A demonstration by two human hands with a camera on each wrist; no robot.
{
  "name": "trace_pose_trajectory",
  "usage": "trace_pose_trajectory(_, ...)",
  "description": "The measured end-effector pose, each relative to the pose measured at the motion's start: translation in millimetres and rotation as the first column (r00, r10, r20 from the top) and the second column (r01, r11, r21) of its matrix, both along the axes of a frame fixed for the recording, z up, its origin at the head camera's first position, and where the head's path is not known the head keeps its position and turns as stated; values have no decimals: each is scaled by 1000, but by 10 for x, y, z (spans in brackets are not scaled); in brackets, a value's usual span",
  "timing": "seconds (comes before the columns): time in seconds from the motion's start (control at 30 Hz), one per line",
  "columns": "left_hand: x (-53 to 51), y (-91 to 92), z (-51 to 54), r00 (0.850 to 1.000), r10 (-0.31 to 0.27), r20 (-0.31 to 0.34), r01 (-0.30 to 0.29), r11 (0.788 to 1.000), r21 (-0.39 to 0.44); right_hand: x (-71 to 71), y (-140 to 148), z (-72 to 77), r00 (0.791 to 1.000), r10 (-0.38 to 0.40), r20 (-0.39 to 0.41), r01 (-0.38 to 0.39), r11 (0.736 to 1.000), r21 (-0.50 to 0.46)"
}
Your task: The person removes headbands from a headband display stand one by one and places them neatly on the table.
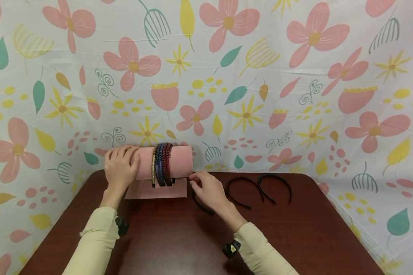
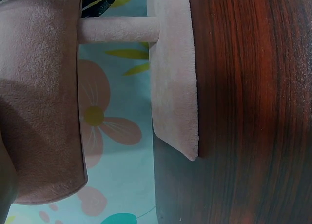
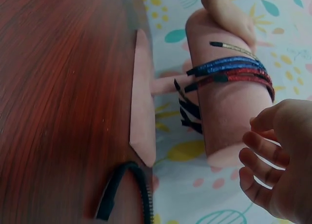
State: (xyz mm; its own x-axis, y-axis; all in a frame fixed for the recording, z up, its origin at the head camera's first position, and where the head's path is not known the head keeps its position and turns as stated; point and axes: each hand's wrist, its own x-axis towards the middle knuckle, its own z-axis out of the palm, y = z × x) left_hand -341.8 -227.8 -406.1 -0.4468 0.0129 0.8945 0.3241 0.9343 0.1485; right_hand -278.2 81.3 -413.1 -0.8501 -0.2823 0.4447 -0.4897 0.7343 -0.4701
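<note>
A pink plush headband stand (image 1: 182, 160) has a thick horizontal roll on a post above a flat base (image 2: 173, 77). Several glittery headbands (image 1: 162, 164), gold, blue and dark red, hang over the roll's middle. My left hand (image 1: 121, 166) holds the roll's left end, its fingers over the top. Close to the roll's right end is my right hand (image 1: 208, 189), its fingers loosely bent with nothing between them in the right wrist view; whether it touches the roll I cannot tell. A black headband (image 3: 131, 168) lies on the table beneath that hand.
Two more dark headbands, a left one (image 1: 239, 206) and a right one (image 1: 278, 176), lie on the brown wooden table (image 1: 168, 236) right of my right hand. A flowered cloth (image 1: 261, 126) hangs behind the table's back edge.
</note>
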Motion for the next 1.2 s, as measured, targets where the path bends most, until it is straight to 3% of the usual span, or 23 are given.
trace_pose_trajectory(0.53,0,2,14,999,0,-32,0,1000,-1,-13,-400,-83,994,97,57,-96,995,-20)
trace_pose_trajectory(0.73,-1,4,12,999,-4,-38,4,1000,0,6,-532,-85,994,90,59,-88,996,-30)
trace_pose_trajectory(0.93,-19,-4,-9,1000,0,-26,0,1000,-4,6,-649,-101,995,67,76,-58,991,-119)
trace_pose_trajectory(1.2,-32,-11,-24,999,-1,-40,1,1000,2,-25,-759,-156,994,26,109,3,966,-259)
